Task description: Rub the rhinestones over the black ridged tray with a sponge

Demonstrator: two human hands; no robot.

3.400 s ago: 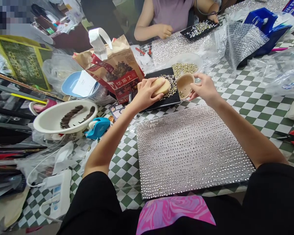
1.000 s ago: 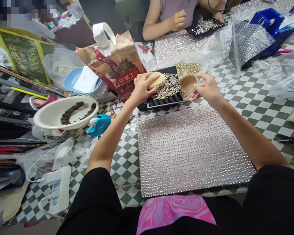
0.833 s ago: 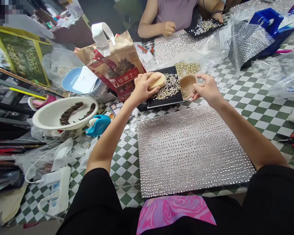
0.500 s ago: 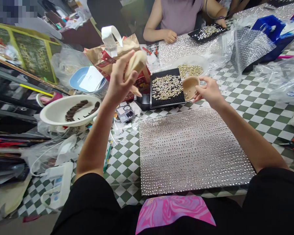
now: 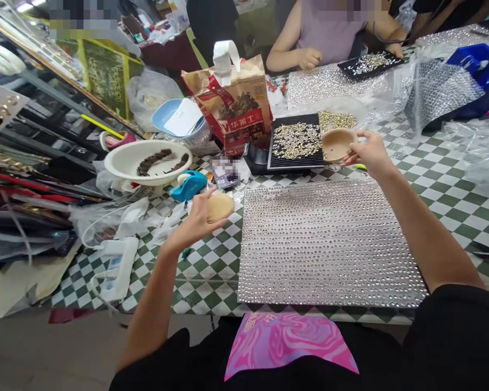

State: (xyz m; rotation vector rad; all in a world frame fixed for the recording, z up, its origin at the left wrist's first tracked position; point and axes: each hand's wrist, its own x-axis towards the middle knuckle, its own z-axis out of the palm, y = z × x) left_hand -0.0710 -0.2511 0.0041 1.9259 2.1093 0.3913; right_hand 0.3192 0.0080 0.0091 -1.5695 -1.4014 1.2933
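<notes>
The left hand (image 5: 198,220) grips a round tan sponge pad (image 5: 220,206) — flat, biscuit-coloured — left of centre, above the checked worktop (image 5: 212,271). The right hand (image 5: 369,155) pinches a small tan bowl (image 5: 337,145), tilted, at upper right beside a black ridged tray (image 5: 296,142) strewn with pale rhinestones. Below lies a studded sheet (image 5: 330,244).

The rhinestone sheet (image 5: 330,244) glitters, densely studded. The round pad (image 5: 220,206) looks matt, perhaps sponge. The grooved tray (image 5: 295,160) seems black plastic.
</notes>
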